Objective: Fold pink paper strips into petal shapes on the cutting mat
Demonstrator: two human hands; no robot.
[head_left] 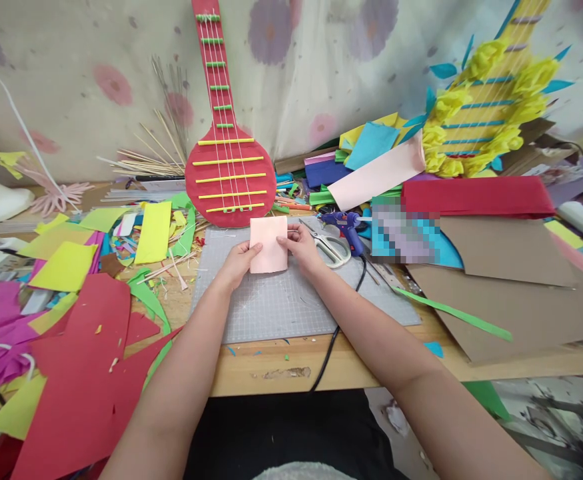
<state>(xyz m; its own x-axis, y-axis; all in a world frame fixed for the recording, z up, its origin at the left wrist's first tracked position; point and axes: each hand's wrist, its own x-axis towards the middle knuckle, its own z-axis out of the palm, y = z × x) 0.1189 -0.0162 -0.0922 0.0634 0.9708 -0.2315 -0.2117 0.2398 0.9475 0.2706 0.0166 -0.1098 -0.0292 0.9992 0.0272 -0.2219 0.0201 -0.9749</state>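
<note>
Between my two hands, a pale pink rectangle of paper [269, 250] is held upright above the grey cutting mat [266, 310]. My left hand [238, 262] pinches its left edge, thumb in front. On the opposite edge, my right hand [301, 248] grips it the same way, fingers behind. Just right of that hand lie scissors [338, 252] and a blue glue gun [350, 233]. Behind the paper, a red paper guitar [230, 183] with yellow and green strips and white strings leans against the curtain.
Red paper scraps [81, 360] and yellow sheets [64, 267] cover the left side. Brown cardboard [516, 313] lies at right with a green strip [456, 313] on it. A yellow flowered guitar [481, 120] leans at the back right. A black cable [334, 343] crosses the mat's front edge.
</note>
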